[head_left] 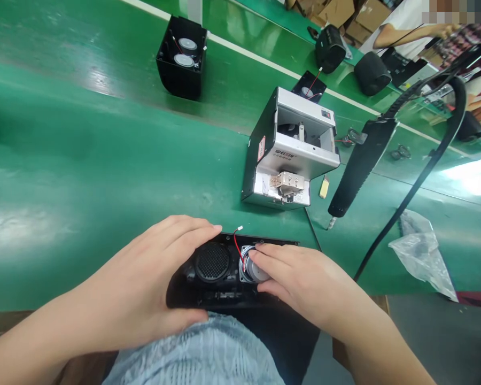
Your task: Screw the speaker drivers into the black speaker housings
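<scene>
A black speaker housing [220,280] lies at the near edge of the green bench, against my lap. My left hand [152,283] wraps round its left end, fingers curled over the top edge. A round mesh passive cone [212,262] shows in its middle. My right hand [300,283] pinches a small silver speaker driver [251,267] that sits in the housing's right side. A red wire [237,245] with a white plug rises from the driver.
A silver screw feeder box [291,152] stands just beyond the housing. An electric screwdriver [363,166] hangs to its right on a black cable. A crumpled plastic bag [423,251] lies at right. Another black housing [182,56] stands farther back. Another person's arm [409,32] shows at top right.
</scene>
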A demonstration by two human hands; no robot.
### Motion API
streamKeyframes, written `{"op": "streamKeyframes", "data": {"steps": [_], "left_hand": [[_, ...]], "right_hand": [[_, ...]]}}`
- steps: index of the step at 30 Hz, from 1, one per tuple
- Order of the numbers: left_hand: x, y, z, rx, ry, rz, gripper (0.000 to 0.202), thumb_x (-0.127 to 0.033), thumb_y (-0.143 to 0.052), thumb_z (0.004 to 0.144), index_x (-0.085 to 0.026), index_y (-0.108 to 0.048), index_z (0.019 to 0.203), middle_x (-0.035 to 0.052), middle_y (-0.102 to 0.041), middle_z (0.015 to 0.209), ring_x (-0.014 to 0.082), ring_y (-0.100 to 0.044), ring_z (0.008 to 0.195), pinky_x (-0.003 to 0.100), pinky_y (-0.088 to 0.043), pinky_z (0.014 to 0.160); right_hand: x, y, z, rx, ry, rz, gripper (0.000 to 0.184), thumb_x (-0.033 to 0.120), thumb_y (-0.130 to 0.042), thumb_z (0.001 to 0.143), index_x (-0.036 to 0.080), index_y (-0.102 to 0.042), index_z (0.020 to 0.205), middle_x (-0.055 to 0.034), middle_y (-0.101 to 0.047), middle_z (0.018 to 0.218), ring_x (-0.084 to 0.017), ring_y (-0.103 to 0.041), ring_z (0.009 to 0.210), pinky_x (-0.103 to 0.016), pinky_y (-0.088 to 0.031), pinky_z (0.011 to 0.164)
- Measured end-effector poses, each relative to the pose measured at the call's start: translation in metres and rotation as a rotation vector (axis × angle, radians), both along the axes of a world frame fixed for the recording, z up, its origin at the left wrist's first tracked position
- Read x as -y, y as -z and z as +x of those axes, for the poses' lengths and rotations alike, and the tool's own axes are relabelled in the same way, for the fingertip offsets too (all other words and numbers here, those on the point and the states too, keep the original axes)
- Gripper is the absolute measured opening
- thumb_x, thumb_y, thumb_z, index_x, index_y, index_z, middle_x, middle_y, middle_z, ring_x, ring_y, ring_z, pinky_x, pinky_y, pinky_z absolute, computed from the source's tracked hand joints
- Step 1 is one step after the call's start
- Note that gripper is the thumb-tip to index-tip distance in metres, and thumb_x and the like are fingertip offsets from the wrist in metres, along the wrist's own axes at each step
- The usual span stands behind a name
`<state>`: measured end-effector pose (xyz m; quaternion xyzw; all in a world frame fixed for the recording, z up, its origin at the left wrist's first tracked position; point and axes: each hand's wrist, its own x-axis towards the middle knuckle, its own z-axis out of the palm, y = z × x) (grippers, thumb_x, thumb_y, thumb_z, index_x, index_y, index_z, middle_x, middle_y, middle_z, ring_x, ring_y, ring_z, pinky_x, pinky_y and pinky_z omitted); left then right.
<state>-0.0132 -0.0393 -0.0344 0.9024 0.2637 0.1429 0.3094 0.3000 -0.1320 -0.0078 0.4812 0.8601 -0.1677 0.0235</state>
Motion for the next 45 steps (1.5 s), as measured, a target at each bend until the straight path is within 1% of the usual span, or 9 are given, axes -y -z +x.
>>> {"op": "streamKeyframes", "data": {"steps": [16,20,23,25,28,31,36,42,45], "left_hand": [[-0.012,0.004,-0.006,-0.011,-0.003,0.015,0.091,-0.043,-0.088,0.086,-0.031,-0.041,0.164,0.012,-0.061,0.157,0.0366,-0.058,0.145,0.051,-0.057,0.117],[-0.022,0.002,-0.022,-0.109,-0.06,0.03,0.091,-0.048,-0.085,0.088,-0.033,-0.041,0.166,0.0074,-0.057,0.163,0.0387,-0.058,0.146,0.052,-0.057,0.12],[-0.026,-0.006,-0.025,-0.17,-0.136,0.073,0.08,-0.061,-0.069,0.098,-0.039,-0.04,0.169,-0.0016,-0.046,0.174,0.0427,-0.057,0.149,0.058,-0.054,0.122],[-0.027,-0.012,-0.015,-0.134,-0.143,0.18,0.059,-0.054,-0.059,0.107,-0.043,-0.047,0.164,-0.0068,-0.046,0.174,0.0398,-0.059,0.147,0.057,-0.053,0.121],[-0.027,-0.017,0.016,-0.042,0.003,0.378,0.035,-0.037,-0.058,0.11,-0.037,-0.065,0.145,-0.0015,-0.072,0.147,0.0314,-0.074,0.121,0.049,-0.062,0.103],[-0.026,-0.018,0.051,-0.072,0.21,0.536,0.027,-0.03,-0.059,0.109,-0.021,-0.076,0.128,0.0103,-0.084,0.115,0.0327,-0.081,0.091,0.048,-0.067,0.074],[-0.029,-0.013,0.073,-0.242,0.343,0.588,0.028,-0.025,-0.071,0.101,-0.014,-0.08,0.125,0.0148,-0.087,0.108,0.0359,-0.084,0.079,0.047,-0.067,0.058],[-0.034,-0.007,0.071,-0.134,0.356,0.56,0.039,-0.022,-0.044,0.112,-0.016,-0.081,0.121,0.0099,-0.088,0.103,0.0299,-0.084,0.074,0.042,-0.065,0.055],[-0.036,-0.007,0.072,-0.164,0.366,0.502,0.031,-0.024,-0.053,0.11,-0.018,-0.081,0.121,0.0081,-0.089,0.104,0.0299,-0.084,0.076,0.042,-0.066,0.056]], "right_hand": [[-0.005,-0.013,0.0,-0.072,0.015,0.108,0.046,0.04,-0.073,0.105,0.021,-0.066,0.146,-0.0162,-0.076,0.142,-0.033,-0.079,0.117,-0.05,-0.072,0.092],[-0.008,-0.01,0.018,-0.408,0.41,0.646,0.035,0.039,-0.07,0.107,0.035,-0.071,0.141,-0.008,-0.079,0.125,-0.031,-0.077,0.116,-0.051,-0.069,0.1],[-0.02,0.004,0.035,-0.451,0.789,0.936,0.05,0.037,-0.062,0.109,0.032,-0.058,0.158,-0.0174,-0.065,0.144,-0.041,-0.064,0.138,-0.068,-0.058,0.114],[-0.032,0.013,0.048,-0.445,0.931,0.921,0.065,0.043,-0.063,0.108,0.026,-0.045,0.168,-0.0224,-0.055,0.16,-0.044,-0.058,0.148,-0.074,-0.051,0.121],[-0.05,0.023,0.071,-0.49,1.051,0.757,0.077,0.052,-0.064,0.107,0.02,-0.037,0.171,-0.0255,-0.059,0.161,-0.041,-0.064,0.144,-0.073,-0.051,0.123],[-0.063,0.03,0.095,-0.606,1.116,0.621,0.077,0.058,-0.064,0.105,0.019,-0.041,0.168,-0.0205,-0.077,0.132,-0.034,-0.078,0.114,-0.066,-0.063,0.107],[-0.074,0.038,0.119,-0.882,1.016,0.434,0.069,0.063,-0.078,0.095,0.026,-0.057,0.15,-0.003,-0.077,0.093,-0.024,-0.076,0.079,-0.047,-0.07,0.081],[-0.055,0.014,0.114,-1.22,1.074,0.481,0.035,0.052,-0.066,0.097,0.031,-0.056,0.124,0.004,-0.066,0.08,-0.017,-0.064,0.061,-0.032,-0.06,0.055],[-0.045,-0.007,0.105,-1.365,1.062,0.448,0.035,0.046,-0.067,0.091,0.032,-0.059,0.121,0.0004,-0.069,0.093,-0.017,-0.065,0.064,-0.034,-0.06,0.053]]}}
